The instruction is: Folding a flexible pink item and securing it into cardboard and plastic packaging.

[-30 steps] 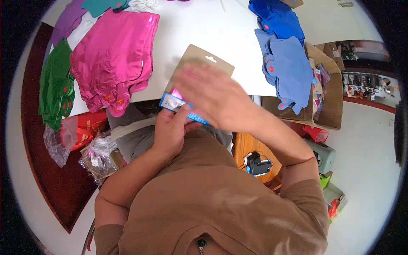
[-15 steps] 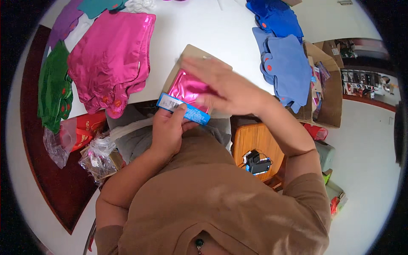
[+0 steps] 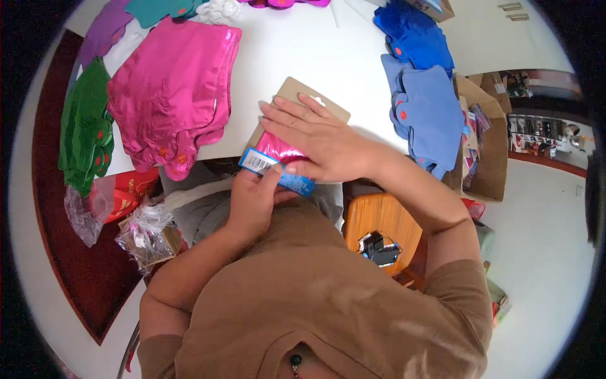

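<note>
A brown cardboard hanger card (image 3: 292,86) rests over the table's near edge, with a blue printed flap (image 3: 257,161) at its near end. Folded shiny pink foil (image 3: 276,148) lies on it, partly covered by my right hand. My left hand (image 3: 251,201) pinches the near end of the card at the blue flap, thumb on top. Laid flat across the foil and card is my right hand (image 3: 319,140), its fingers stretched out and its thumb beside the flap. To the left lies a stack of shiny pink flat foil balloons (image 3: 173,88).
Green balloons (image 3: 85,132) hang off the table's left edge. Light blue balloons (image 3: 430,110) and dark blue ones (image 3: 413,35) lie at the right, beside a cardboard box (image 3: 489,164) of packages. A wooden stool (image 3: 379,218) with black devices stands below.
My right hand, blurred and raised over the card before, now lies flatter on the foil with fingers spread. My left hand keeps its pinch. The whole view has shifted slightly.
</note>
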### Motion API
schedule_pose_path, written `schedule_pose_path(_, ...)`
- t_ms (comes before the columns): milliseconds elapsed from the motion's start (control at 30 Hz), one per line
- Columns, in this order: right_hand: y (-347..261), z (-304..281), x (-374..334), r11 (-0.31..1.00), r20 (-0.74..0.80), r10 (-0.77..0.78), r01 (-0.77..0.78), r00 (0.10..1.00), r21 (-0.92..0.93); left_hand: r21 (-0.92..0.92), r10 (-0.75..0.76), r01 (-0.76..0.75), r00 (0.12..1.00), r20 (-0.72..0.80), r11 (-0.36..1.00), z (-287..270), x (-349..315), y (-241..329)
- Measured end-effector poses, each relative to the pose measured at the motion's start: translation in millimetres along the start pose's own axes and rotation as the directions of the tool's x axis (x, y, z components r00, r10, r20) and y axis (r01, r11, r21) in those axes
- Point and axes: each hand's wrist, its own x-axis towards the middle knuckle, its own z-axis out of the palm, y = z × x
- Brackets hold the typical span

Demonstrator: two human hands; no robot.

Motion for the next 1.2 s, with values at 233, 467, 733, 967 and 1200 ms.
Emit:
schedule_pose_path(233,29.3,-42.4,35.8,0.947,0.121,0.023,-0.06,0.992,0.315,0.022,0.013,-0.013,1.0,-0.003,1.0,-3.7,1.2,-2.9)
schedule_pose_path(467,35.0,-44.9,67.2,0.938,0.408,-0.013,-0.131,0.913,0.322,0.006,0.027,-0.028,0.999,0.029,1.0,-6.8,2.6,-6.8)
schedule_pose_path(733,14.2,-53.8,85.6,0.995,0.504,0.092,-0.057,0.859,-0.085,0.03,0.006,-0.007,1.0,0.018,1.0,-7.8,1.8,-5.6)
schedule_pose_path(967,-14.0,-27.3,27.1,0.978,0.009,-0.072,0.072,0.997,-0.197,-0.011,-0.02,0.02,0.999,0.048,1.0,-8.7,3.2,-5.7)
schedule_pose_path(1200,-13.7,5.4,-4.1,0.98,0.104,-0.027,0.046,0.994,-0.191,-0.082,-0.092,0.1,0.991,0.094,0.992,-7.0,2.3,1.7)
